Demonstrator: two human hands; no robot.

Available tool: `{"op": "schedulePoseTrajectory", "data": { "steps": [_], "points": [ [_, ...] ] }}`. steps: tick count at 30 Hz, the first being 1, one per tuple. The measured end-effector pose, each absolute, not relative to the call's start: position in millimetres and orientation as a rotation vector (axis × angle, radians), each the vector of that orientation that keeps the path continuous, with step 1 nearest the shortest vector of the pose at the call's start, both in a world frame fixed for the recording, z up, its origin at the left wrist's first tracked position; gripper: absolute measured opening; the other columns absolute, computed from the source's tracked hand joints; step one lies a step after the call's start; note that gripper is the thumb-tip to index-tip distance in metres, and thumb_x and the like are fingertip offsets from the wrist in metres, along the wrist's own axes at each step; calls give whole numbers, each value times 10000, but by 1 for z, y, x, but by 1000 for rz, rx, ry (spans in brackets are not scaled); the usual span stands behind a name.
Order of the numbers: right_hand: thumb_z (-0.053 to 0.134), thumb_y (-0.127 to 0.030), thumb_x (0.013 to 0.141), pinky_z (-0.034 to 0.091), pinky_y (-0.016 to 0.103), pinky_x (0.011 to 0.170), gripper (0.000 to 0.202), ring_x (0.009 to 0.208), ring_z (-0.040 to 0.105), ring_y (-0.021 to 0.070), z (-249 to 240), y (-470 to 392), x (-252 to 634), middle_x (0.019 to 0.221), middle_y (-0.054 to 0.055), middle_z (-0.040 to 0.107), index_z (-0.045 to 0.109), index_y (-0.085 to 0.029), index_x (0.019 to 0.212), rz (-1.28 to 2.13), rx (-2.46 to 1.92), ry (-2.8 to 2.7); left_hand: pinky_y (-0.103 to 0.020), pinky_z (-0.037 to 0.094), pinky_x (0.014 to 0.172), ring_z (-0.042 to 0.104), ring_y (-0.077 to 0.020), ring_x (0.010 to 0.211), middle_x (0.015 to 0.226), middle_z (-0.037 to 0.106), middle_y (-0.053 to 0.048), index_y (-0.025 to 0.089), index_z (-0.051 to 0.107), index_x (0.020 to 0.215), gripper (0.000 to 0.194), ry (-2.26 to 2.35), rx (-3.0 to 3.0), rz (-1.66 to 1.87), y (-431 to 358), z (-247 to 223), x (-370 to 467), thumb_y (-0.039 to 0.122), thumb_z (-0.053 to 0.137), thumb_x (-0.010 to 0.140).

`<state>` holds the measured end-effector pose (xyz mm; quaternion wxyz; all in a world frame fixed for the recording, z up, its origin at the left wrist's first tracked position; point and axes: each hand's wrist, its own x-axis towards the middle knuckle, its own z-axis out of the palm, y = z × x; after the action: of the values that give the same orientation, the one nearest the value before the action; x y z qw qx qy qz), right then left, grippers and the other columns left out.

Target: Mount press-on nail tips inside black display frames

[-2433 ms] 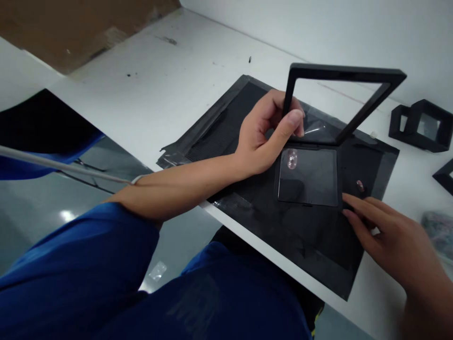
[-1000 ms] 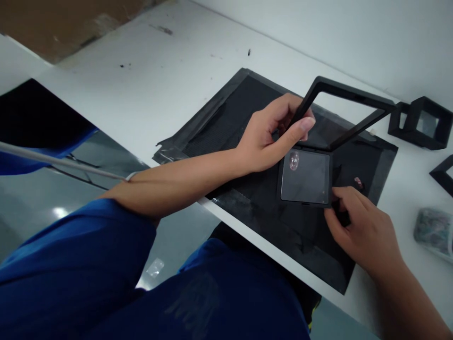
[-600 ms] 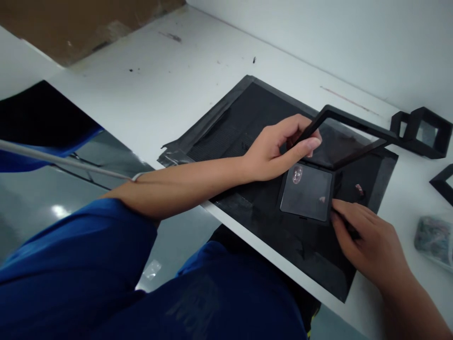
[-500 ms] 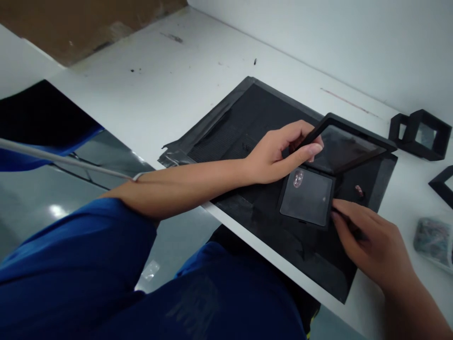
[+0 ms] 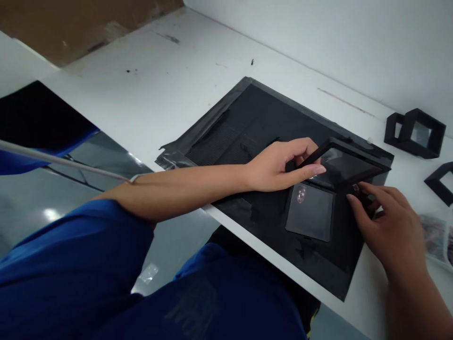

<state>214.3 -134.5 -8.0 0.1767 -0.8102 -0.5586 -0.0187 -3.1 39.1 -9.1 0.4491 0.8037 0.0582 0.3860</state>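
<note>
A black hinged frame case (image 5: pixel 311 215) stands half unfolded on a black mat (image 5: pixel 272 106); both halves have clear panes. My left hand (image 5: pixel 292 163) pinches the left edge of its raised half, thumb against the pane side. A small shiny pinkish piece (image 5: pixel 301 194) lies at the upper left of the lower pane. Just right of the case, my right hand (image 5: pixel 385 208) has thumb and fingers closed around a small pinkish piece (image 5: pixel 356 187), low over the mat.
Black box-shaped frames (image 5: pixel 415 133) stand on the white table (image 5: pixel 141 104) at the right, with another black frame (image 5: pixel 439 182) nearer. A clear container (image 5: pixel 435 236) of small items is beyond my right hand. Brown board (image 5: pixel 88 26) lies at the back left.
My right hand has left the lower half's edge and moved right, to the small pinkish piece. The case has shifted slightly toward me, and its raised half has tipped lower with my left hand.
</note>
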Motion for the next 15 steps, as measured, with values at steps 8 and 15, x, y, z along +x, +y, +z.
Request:
{"op": "schedulePoseTrajectory", "data": {
  "steps": [8,15],
  "points": [
    [608,-449,887,471,351,630,274,657,582,177,-10,-134,224,931,44,662,744,-240,1001,17,-2284,-1549,-195,509,685,631,-75,726,849,699,-22,160,611,910,201,144,1948,722,29,-5,-6,355,655,932],
    [564,-421,921,468,349,680,277,774,611,205,-6,-131,222,984,58,686,746,-230,1005,55,-2278,-1531,-194,552,721,683,-93,816,896,725,-33,158,645,897,166,113,1869,731,8,1,-3,319,679,914]
  ]
}}
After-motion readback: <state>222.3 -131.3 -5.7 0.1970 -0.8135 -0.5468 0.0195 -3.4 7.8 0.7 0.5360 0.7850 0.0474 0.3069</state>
